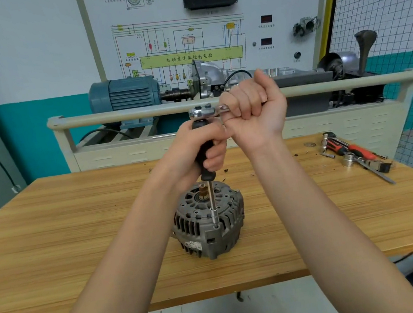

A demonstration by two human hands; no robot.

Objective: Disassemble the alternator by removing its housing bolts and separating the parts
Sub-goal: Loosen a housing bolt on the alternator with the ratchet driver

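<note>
A grey finned alternator (209, 222) stands on the wooden table (79, 240), shaft end up. A black-handled socket driver (205, 154) stands upright on it, its thin shaft and socket (214, 217) seated on a housing bolt near the front rim. My left hand (196, 147) grips the black handle. A chrome ratchet (203, 111) sits on top of the driver. My right hand (251, 108) grips the ratchet's handle in a fist, to the right of the head.
Loose tools lie at the table's right back corner: red-handled pliers (353, 150), a socket (349, 158), a flat file (380, 171). Behind the table stands a training rig with a blue motor (125, 93) and a rail (140, 112). A wire mesh panel (393, 24) is at the right.
</note>
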